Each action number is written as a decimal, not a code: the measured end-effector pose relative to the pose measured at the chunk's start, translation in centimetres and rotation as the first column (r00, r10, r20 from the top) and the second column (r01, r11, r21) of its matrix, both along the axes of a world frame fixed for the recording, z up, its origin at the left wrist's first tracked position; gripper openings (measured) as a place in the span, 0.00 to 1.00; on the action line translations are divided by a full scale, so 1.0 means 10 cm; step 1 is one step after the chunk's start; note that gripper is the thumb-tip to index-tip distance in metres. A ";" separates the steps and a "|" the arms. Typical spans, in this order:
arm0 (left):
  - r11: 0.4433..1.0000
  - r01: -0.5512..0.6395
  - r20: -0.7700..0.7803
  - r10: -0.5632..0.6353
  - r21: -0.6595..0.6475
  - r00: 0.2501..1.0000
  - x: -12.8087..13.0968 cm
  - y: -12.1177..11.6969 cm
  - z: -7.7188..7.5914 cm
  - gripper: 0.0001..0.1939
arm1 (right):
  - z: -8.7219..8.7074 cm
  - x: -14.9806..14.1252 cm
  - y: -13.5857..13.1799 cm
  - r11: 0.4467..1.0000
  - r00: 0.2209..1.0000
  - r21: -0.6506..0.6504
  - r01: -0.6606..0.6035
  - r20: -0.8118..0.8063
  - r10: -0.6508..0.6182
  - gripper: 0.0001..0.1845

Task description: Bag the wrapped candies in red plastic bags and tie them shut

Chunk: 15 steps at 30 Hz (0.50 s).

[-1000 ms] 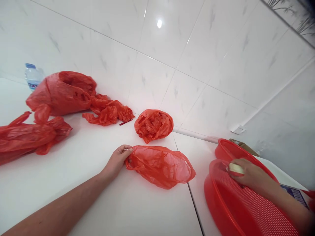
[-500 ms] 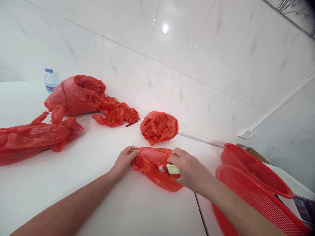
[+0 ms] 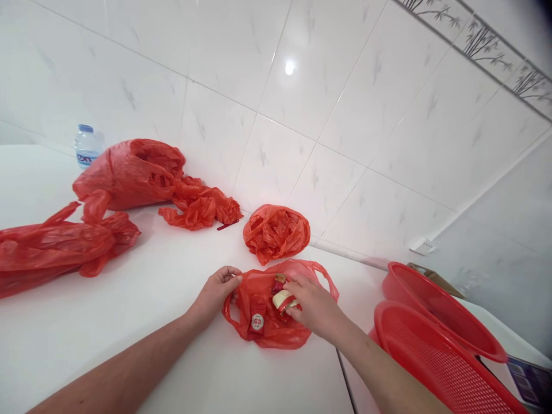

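A red plastic bag (image 3: 264, 330) lies on the white counter in front of me. My left hand (image 3: 214, 294) pinches its left handle, fingers closed. My right hand (image 3: 311, 306) rests at the bag's mouth, fingers closed on a small cream and red wrapped item (image 3: 283, 299). Another small packet with a round white label (image 3: 257, 322) shows through the bag's red film.
A stuffed red bag (image 3: 276, 232) sits just behind. More red bags (image 3: 129, 172) and a long bundle (image 3: 56, 247) lie at the left, with a water bottle (image 3: 85, 144) by the tiled wall. Red plastic baskets (image 3: 435, 339) stand at the right.
My right hand came from the red basket with the small item and reached the bag's mouth. The bag bunched up and opened; a labelled packet now shows inside. My left hand stayed.
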<state>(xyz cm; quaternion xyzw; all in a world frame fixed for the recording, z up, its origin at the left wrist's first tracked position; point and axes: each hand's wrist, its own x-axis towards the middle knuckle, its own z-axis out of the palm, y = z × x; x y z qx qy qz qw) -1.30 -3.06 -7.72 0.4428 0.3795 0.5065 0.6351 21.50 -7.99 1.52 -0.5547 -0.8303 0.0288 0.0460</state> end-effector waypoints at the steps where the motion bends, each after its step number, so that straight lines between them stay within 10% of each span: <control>1: 1.000 0.003 -0.001 -0.003 0.005 1.000 0.00 0.00 -0.01 0.13 | 0.00 -0.04 -0.07 1.000 1.000 0.000 -0.003 0.014 0.003 0.17; 6: 0.999 -0.005 -0.012 0.005 0.041 1.000 0.01 0.01 -0.04 0.14 | -0.17 -0.37 -0.35 1.000 0.990 -0.010 -0.018 0.141 0.019 0.08; 15: 0.998 -0.018 -0.041 0.020 0.057 0.999 0.01 -0.01 -0.03 0.14 | -0.58 -0.60 -0.23 0.988 0.989 0.082 0.132 -0.084 -0.125 0.28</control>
